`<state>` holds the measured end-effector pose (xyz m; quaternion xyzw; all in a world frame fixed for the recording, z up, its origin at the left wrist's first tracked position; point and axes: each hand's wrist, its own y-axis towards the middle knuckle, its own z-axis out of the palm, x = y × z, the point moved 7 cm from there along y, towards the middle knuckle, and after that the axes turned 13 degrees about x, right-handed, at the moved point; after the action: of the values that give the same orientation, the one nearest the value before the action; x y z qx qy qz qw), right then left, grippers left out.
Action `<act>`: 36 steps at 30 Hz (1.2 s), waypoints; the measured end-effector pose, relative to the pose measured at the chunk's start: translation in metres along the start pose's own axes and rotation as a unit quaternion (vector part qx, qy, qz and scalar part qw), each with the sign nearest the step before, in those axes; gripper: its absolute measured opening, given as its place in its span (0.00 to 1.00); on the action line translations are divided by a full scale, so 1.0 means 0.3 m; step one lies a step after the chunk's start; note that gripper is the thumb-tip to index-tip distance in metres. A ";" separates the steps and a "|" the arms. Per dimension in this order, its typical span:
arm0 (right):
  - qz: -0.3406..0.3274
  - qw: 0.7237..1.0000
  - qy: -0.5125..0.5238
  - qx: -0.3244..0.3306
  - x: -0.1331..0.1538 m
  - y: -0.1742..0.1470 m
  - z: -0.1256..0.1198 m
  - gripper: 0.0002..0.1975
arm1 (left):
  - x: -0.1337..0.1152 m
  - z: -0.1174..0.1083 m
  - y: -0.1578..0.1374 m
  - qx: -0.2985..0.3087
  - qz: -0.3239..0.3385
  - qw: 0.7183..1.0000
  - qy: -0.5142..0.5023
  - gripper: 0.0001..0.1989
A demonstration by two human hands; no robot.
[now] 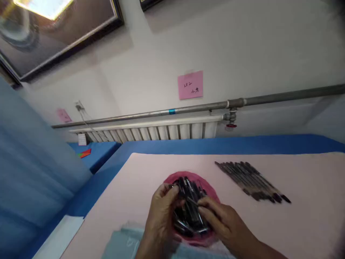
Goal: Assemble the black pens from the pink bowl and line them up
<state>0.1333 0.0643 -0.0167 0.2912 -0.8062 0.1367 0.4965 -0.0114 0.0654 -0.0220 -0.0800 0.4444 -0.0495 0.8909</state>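
My left hand (163, 208) is over the left side of a round pink basket (212, 189), its thumb and fingers closed in a pinch. My right hand (223, 221) pinches the near end of a thin dark pen (192, 200) that points toward the left fingers. Whether the left fingers grip this same pen is blurred. Under both hands, many black and clear pens (192, 216) lie in the basket. To the right, several dark pens (249, 180) lie side by side in a slanted row.
Pink sheeting (145, 172) covers the blue table (188, 144). Light blue plastic (124, 241) lies at the near edge, with a white sheet (59, 235) to its left. A blue curtain (35, 172) hangs at left. Behind the table are a radiator (161, 132) and a pipe (283, 96).
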 end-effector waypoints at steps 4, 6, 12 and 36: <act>-0.003 1.000 0.014 0.000 0.010 -0.002 -0.007 0.14 | -0.011 0.008 -0.003 0.026 0.010 1.000 -0.009 0.14; -0.004 1.000 0.023 -0.004 0.008 -0.004 -0.007 0.13 | -0.017 0.013 -0.002 0.043 0.018 0.999 -0.015 0.14; 0.000 0.999 0.046 0.006 -0.005 -0.002 0.003 0.13 | -0.006 -0.003 0.006 0.040 0.010 0.999 -0.001 0.11; -0.001 0.999 0.047 0.003 0.000 -0.001 -0.001 0.14 | -0.001 0.008 0.007 0.055 0.031 0.998 -0.019 0.09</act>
<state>0.1336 0.0641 -0.0166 0.2865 -0.7812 0.1521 0.5335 -0.0096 0.0679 -0.0208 -0.0179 0.4265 -0.0453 0.9032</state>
